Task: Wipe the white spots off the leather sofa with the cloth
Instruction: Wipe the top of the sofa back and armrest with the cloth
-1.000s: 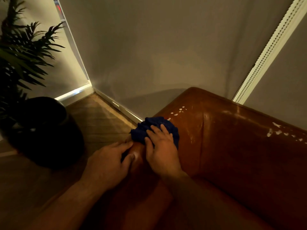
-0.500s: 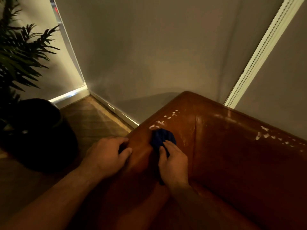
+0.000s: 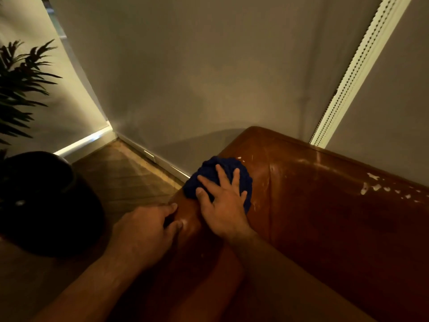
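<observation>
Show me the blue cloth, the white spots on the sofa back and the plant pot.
blue cloth (image 3: 228,162): head view, its upper edge.
white spots (image 3: 364,189): head view, the largest fleck of the cluster.
plant pot (image 3: 46,205): head view, its dark side.

Looking at a dark round pot (image 3: 46,201) at the left, standing on the wood floor (image 3: 130,173) and holding a spiky-leaved plant (image 3: 21,89). Facing a plain grey wall (image 3: 197,77) meeting a white skirting board (image 3: 148,156). Catching a beaded blind cord (image 3: 349,73) slanting at upper right.
</observation>
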The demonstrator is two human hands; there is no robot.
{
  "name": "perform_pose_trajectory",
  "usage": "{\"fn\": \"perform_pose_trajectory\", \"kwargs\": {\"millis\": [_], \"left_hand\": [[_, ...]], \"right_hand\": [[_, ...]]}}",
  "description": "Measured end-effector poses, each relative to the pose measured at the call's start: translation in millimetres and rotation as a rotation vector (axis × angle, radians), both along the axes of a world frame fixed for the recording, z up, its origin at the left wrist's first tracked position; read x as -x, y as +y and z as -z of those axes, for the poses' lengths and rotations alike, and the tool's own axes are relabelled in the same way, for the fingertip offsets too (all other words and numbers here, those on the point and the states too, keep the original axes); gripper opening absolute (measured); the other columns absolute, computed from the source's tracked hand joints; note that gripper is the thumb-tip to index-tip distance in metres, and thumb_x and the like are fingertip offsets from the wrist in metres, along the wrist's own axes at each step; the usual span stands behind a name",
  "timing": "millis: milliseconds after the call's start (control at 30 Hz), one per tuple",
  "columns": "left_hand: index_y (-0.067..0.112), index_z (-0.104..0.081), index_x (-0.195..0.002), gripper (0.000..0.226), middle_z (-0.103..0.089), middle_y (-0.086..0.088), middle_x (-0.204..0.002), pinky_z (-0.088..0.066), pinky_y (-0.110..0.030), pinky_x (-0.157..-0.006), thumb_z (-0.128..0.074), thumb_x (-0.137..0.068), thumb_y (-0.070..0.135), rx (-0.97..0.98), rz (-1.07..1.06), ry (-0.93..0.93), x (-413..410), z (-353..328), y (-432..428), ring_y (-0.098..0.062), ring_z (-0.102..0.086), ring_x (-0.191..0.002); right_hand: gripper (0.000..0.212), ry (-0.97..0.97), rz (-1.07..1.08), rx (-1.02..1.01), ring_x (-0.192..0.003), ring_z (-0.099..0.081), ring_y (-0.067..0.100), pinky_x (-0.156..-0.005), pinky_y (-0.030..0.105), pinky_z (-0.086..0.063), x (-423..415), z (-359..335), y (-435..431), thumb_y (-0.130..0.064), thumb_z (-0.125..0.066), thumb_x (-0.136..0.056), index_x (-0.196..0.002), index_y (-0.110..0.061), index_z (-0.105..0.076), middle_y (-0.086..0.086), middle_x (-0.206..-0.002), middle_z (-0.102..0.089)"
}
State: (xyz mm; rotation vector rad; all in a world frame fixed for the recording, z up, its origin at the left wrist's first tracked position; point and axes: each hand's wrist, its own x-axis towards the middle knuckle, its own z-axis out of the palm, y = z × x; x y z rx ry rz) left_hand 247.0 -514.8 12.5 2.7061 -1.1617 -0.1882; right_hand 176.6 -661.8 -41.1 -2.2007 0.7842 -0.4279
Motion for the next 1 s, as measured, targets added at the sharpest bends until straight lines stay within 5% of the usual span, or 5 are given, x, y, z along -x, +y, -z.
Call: {"fn": "perform_pose_trajectory", "kwargs": {"millis": [200, 500, 600, 767, 1000], "left_hand": [[0.038, -0.045, -0.136, 0.051, -0.057, 0.014, -0.133, -0.047, -0.030, -0.093, -0.049, -0.088, 0.055, -0.023, 0.003, 0.018, -0.2, -4.5, -2.4, -0.010, -0.054, -0.118], [0.029, -0.044, -0.139, 0.050, -0.058, 0.001, -0.133, -0.043, -0.030, -0.099, -0.053, -0.091, 0.040, -0.028, 0.030, 0.049, 5.2, -13.4, -48.4, -0.019, -0.053, -0.121], [0.031, -0.042, -0.139, 0.048, -0.059, 0.000, -0.130, -0.047, -0.033, -0.092, -0.047, -0.093, 0.044, -0.079, 0.023, 0.005, 6.1, -9.0, -53.8, -0.021, -0.056, -0.116], [0.035, -0.036, -0.142, 0.049, -0.055, 0.000, -0.133, -0.046, -0.033, -0.087, -0.043, -0.095, 0.045, -0.163, 0.019, -0.017, 3.7, -8.5, -60.2, -0.021, -0.055, -0.115], [0.035, -0.035, -0.142, 0.049, -0.052, 0.004, -0.138, -0.046, -0.033, -0.091, -0.042, -0.095, 0.047, -0.169, 0.036, -0.034, 7.8, -15.8, -59.2, -0.020, -0.054, -0.118]], "right_hand": [[0.045, -0.057, 0.220, -0.202, -0.145, 0.012, 0.023, -0.114, 0.053, -0.007, 3.8, 2.4, -0.6, -0.048, -0.040, -0.096, -0.141, -0.042, -0.034, -0.014, -0.158, 0.005], [0.040, -0.098, 0.349, -0.145, -0.133, -0.041, 0.015, -0.110, 0.028, -0.033, 54.3, 13.9, -13.1, -0.029, -0.046, -0.098, -0.135, -0.017, -0.049, 0.002, -0.144, -0.046], [0.040, -0.235, 0.230, 0.022, -0.136, -0.027, 0.004, -0.112, 0.020, -0.017, 38.2, -5.0, -32.9, -0.028, -0.046, -0.098, -0.136, -0.017, -0.049, -0.003, -0.146, -0.041], [0.047, 0.037, 0.066, 0.035, -0.146, 0.008, 0.020, -0.116, 0.052, -0.001, -8.1, -8.8, -52.2, -0.038, -0.034, -0.099, -0.145, -0.025, -0.032, -0.007, -0.158, -0.014], [0.048, -0.075, 0.281, -0.072, -0.146, 0.002, 0.020, -0.119, 0.040, -0.007, -11.3, -0.1, -50.2, -0.036, -0.032, -0.101, -0.146, -0.021, -0.029, -0.004, -0.159, -0.011]]}}
